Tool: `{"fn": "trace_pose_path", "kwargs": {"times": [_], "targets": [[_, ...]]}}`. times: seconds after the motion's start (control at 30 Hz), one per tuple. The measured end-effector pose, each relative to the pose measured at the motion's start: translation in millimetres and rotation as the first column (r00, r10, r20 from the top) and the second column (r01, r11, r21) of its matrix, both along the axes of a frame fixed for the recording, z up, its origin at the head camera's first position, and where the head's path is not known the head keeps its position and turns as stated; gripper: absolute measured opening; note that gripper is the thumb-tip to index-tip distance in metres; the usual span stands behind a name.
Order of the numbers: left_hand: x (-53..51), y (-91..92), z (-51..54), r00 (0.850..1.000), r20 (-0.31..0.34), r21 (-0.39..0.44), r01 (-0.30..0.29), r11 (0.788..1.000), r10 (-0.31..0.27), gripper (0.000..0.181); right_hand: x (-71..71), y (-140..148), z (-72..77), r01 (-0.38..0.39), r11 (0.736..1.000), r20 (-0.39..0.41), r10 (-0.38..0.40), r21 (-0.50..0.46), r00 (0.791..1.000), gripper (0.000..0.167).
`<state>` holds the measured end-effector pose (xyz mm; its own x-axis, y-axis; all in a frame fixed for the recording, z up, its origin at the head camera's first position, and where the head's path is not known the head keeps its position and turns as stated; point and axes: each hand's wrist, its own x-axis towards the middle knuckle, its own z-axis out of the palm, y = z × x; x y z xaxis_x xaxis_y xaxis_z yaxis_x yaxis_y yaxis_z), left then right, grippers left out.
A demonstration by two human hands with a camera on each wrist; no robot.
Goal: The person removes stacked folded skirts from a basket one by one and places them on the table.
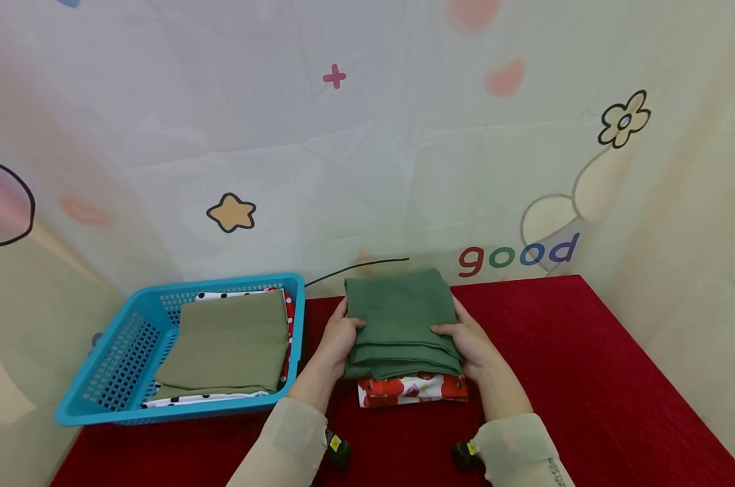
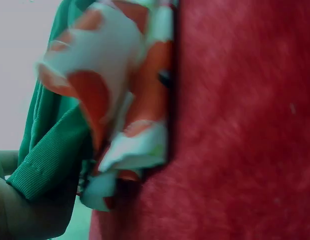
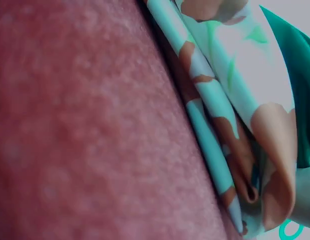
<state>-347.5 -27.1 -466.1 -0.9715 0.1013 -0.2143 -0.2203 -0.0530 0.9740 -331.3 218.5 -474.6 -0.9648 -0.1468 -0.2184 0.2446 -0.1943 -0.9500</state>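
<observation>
1. Your left hand (image 1: 341, 335) pinches the left side edge of the green folded cloth (image 1: 404, 308): thumb on top, the rest of the fingers wrapped round the side. Gap is just the cloth's thickness.
2. Your right hand (image 1: 472, 338) mirrors that on the right side edge, thumb on top. Its fingers are mostly hidden behind the cloth, so I can't tell how far under they reach.
3. Green cloth sits near the middle of the red tabletop's (image 1: 556, 379) far edge, its layered folds facing you.
4. Directly below it: the red-and-white floral folded cloth (image 1: 412, 390), lying on the tabletop, near strip sticking out toward you. Both wrist views show its folds up close, green fabric beside it. Can't tell if the green one's full weight rests on it.
5. Blue plastic basket (image 1: 299, 318) is at the tabletop's left edge, just beside your left forearm. Inside, toward its right wall: olive folded cloth (image 1: 233, 345) on top, black-dotted white cloth (image 1: 203, 399) peeking out at the near and far sides, red white-dotted cloth (image 1: 291, 308) along the right.
6. Behind the far edge: pale wall hanging (image 1: 367, 149) with an orange star (image 1: 231, 212), a flower (image 1: 625, 120) and colored "good" lettering (image 1: 519, 255).
</observation>
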Motion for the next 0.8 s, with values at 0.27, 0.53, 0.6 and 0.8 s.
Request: {"fn": "trace_pose_path", "kwargs": {"times": [0.27, 0.53, 0.6, 0.8], "targets": [[-2.2, 3.0, -10.4, 1.000, 0.010, -0.056, 0.021, 0.998, -0.020, 0.075, 2.3, 5.4, -3.2, -0.020, 0.995, 0.044, 0.016, 0.100, 0.999, 0.082], [3.8, 5.0, -9.1, 0.998, -0.066, -0.173, -0.023, 0.985, 0.012, 0.076, 4.8, 10.9, 3.3, -0.065, 0.958, 0.026, 0.060, 0.278, 0.998, 0.081], [5.8, 6.7, -7.9, 0.995, -0.095, -0.235, -0.049, 0.971, 0.027, 0.079, 5.8, 12.2, 5.3, -0.061, 0.941, 0.024, 0.056, 0.332, 0.998, 0.083], [13.2, 11.4, -5.2, 0.984, -0.176, -0.433, -0.112, 0.894, 0.037, 0.089, 7.8, 15.5, 10.7, -0.038, 0.907, 0.013, 0.036, 0.420, 0.999, 0.087]]}}
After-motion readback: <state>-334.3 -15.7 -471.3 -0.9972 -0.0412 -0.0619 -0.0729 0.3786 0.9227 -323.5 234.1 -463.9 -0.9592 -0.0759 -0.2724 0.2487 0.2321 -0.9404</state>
